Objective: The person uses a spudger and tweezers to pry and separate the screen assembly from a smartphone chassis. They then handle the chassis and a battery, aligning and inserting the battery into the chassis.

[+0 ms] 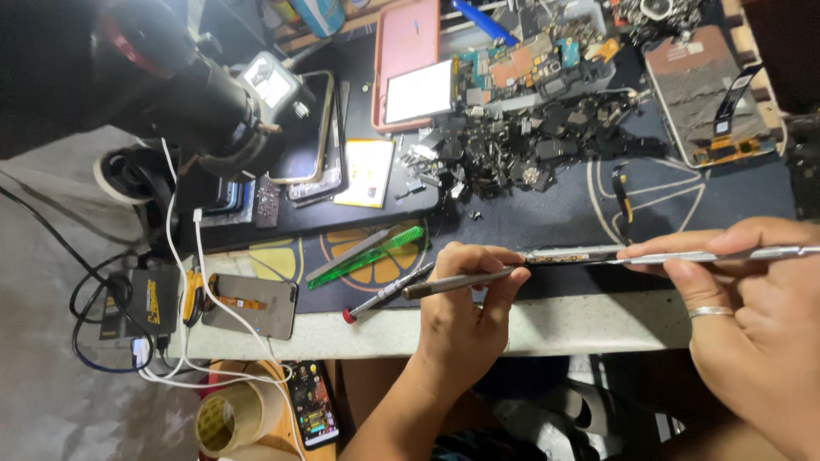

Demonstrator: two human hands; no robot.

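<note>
**Two hands on one phone, edge-on**

Both hands work mid-frame, right of centre, just above the front edge of the surface (547, 329). Right hand (752, 299) grips a thin phone (598, 254) held flat and seen edge-on; fingers closed around its right end, ring finger underneath. Left hand (465, 307) has its grip closed on a metal screwdriver (457, 283), pinched like a pen, shaft lying almost level and pointing left. Tip contact with the phone: cannot tell from this angle.

Doing it well, my read:
- keep the phone level, braced close to the surface so nothing drops far
- light pressure only, tool in line with the seam or screw, no levering against the glass
- short strokes; thumb stays as the stop

Nearby: red-tipped screwdriver (384, 294) and green pry tool (367, 256) left of the left hand, another phone (252, 306) face-down lower left, pile of dark scrap parts (530, 141) upper centre, microscope (179, 85) upper left.
</note>
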